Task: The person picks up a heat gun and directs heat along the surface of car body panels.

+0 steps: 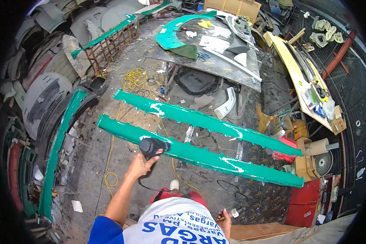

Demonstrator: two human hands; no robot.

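My left hand is closed around a black corded heat gun with a red label. The tool is over the nearer long green panel, close to a white patch on its surface; whether they touch I cannot tell. A second long green panel lies behind it, roughly parallel, with similar white smears. Low by my side, my right hand grips a small putty knife with a pale blade; its handle is mostly hidden by my fingers.
Behind the panels stands a work table with a curved green part. A yellow cord lies coiled on the floor. Another green strip leans at left. A red cabinet and cardboard boxes stand right.
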